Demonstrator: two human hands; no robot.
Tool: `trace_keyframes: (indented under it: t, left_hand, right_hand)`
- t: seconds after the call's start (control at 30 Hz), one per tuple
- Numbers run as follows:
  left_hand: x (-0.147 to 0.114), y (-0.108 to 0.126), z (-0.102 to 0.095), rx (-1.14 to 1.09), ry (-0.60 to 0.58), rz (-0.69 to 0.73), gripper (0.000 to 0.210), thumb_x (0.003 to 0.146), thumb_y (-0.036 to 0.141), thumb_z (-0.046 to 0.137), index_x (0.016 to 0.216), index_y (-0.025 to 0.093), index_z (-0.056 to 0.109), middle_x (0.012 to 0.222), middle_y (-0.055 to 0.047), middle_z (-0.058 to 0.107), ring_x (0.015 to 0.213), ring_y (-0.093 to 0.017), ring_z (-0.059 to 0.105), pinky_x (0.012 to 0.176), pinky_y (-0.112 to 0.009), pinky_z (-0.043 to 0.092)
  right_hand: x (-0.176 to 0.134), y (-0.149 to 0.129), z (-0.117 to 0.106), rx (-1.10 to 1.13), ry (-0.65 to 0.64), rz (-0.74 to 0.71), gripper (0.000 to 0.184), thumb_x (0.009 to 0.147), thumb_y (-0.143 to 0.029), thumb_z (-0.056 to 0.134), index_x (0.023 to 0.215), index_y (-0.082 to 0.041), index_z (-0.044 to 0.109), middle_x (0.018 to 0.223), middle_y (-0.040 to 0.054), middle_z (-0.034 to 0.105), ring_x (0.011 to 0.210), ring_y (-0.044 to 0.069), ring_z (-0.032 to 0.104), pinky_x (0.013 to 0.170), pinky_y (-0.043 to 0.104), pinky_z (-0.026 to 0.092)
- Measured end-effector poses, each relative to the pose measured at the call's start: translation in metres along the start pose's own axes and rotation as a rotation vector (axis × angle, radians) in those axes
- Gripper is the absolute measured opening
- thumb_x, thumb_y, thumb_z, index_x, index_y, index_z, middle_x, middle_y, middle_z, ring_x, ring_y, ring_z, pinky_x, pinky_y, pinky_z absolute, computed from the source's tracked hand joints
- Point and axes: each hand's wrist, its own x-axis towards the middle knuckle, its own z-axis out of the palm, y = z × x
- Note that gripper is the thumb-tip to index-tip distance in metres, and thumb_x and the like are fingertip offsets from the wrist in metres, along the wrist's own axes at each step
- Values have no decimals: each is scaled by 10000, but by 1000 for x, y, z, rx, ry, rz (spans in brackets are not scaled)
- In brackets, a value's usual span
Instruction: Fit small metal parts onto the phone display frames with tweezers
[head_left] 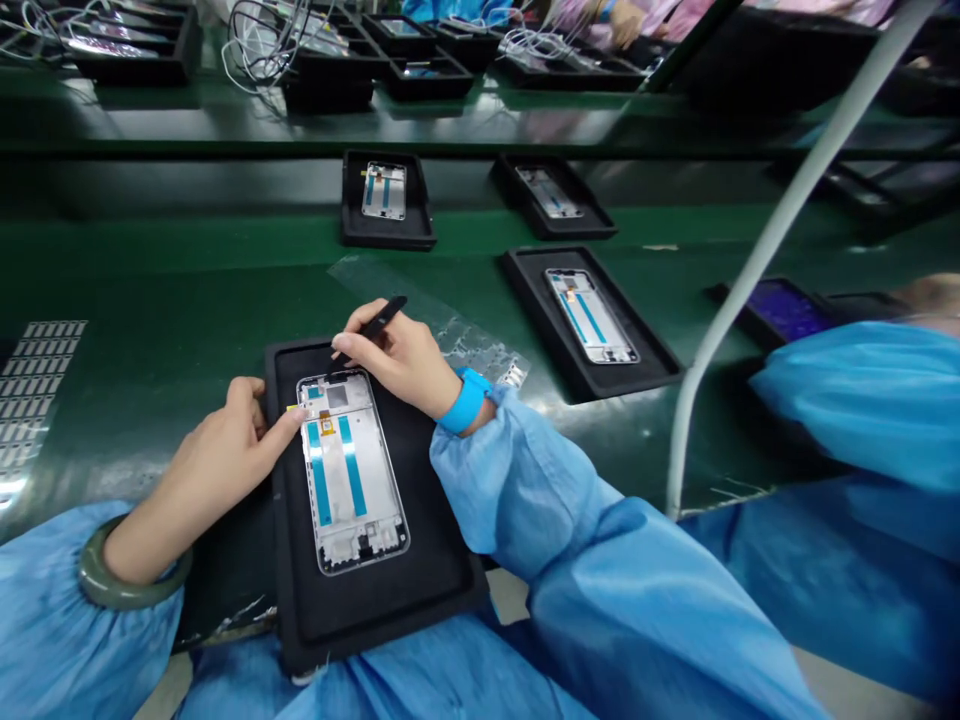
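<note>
A silver phone frame (pixel 375 500) with two blue strips lies in a black tray (pixel 420 560) in front of me, tilted slightly. My left hand (pixel 217 445) is at the tray's left rim, fingers bent, its thumb pressed on the frame's upper left edge beside a small yellow tab. In my right hand (pixel 405 360) are slim black tweezers (pixel 384 317), pinched like a pen and pointing down at the frame's top edge. Their tips are too small to make out. A small orange flex cable (pixel 327 424) sits on the frame's upper part.
More black trays with phone frames stand on the green bench: one (pixel 420 230) at the back, one (pixel 600 225) farther right, one (pixel 660 370) nearer. Clear film (pixel 450 330) lies behind my right hand. A sheet of labels (pixel 37 390) is at left. A white pole (pixel 739 290) and a co-worker's sleeve (pixel 862 400) are at right.
</note>
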Motion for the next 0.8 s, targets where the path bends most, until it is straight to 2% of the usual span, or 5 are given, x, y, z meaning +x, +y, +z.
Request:
trace_keyframes:
  t: [0.17,0.4,0.53,0.7,0.8]
  left_hand:
    - [4,-1,-1,-17,-59,20,592,768,676,426,1112,202,343,770,-27,606,634,-241,617,531,-314,423]
    - [4,-1,1,-30,-60,16,579,769,700,410,1074,214,338,803,-33,620,666,-248,621,523,-309,415]
    - [3,-1,1,-48,-51,23,574,772,687,422,1089,215,343,817,-31,632,677,-246,629,524,-306,415]
    - [0,2,0,-30,-33,15,562,790,678,398,1084,201,353,607,39,545,573,-228,594,501,-297,386]
    - [-1,4,0,-32,-15,22,543,803,668,388,1077,200,358,552,62,493,542,-218,577,484,-286,366]
  right_hand:
    - [3,6,4,-48,-34,-7,273,813,-446,589,844,-177,552,779,4,643,705,117,615,671,249,486]
    - [2,6,6,108,-7,16,278,816,-455,577,843,-183,524,764,-7,642,708,116,646,669,243,508]
    - [-1,3,6,-65,-5,-69,255,813,-432,597,824,-180,561,772,-3,641,707,118,625,672,247,489]
    - [4,3,-12,-167,230,-299,230,930,-369,406,901,-187,544,981,66,617,936,154,591,832,319,468]
    - [9,2,-26,-389,164,-304,221,931,-333,404,943,-188,569,1034,81,603,1008,176,553,875,340,431]
